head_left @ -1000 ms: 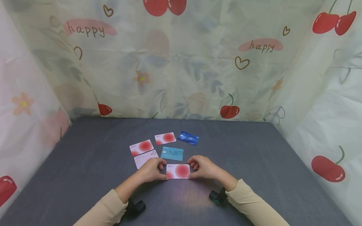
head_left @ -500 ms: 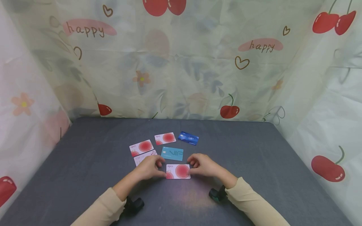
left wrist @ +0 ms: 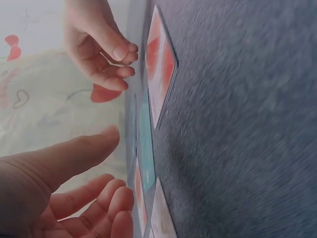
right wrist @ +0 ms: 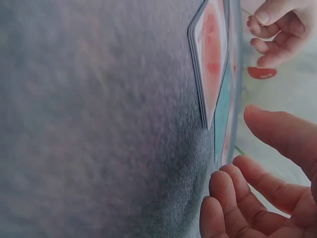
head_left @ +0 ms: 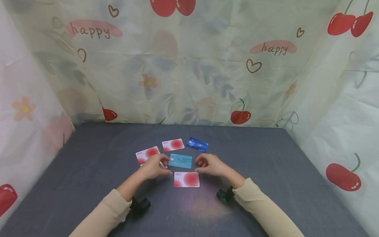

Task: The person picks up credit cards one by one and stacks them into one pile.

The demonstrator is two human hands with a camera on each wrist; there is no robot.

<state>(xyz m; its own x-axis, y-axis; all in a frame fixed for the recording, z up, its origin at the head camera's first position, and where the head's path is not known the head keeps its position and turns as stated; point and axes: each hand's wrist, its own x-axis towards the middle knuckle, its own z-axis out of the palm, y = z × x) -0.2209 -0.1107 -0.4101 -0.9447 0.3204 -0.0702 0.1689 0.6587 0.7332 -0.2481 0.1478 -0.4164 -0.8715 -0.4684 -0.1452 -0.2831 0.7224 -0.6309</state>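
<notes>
- Currently the left hand (head_left: 154,166) is empty, its fingers loosely curled and its thumb held apart from them, with a clear gap between.
- Likewise, the right hand (head_left: 212,165) holds nothing; its fingers are bent and its thumb stands away from them.
- Between and just nearer the person than the two thumbs lies a card stack (head_left: 186,179), flat on the dark table (head_left: 251,158), with a pink-and-white card on top and several edges showing in the right wrist view.
- Beyond it sits the teal VIP card (head_left: 180,161), between the hands.
- The blue VIP card (head_left: 197,144) and the upper pink card (head_left: 173,144) lie farther back; the left pink card (head_left: 148,154) is beside the left hand, which mostly covers the pale card (left wrist: 162,218) in the head view.
- One second ago, both hands gripped the stack by its short ends; now they are off it and farther forward.
- The stack and the uncovered cards keep their places.
</notes>
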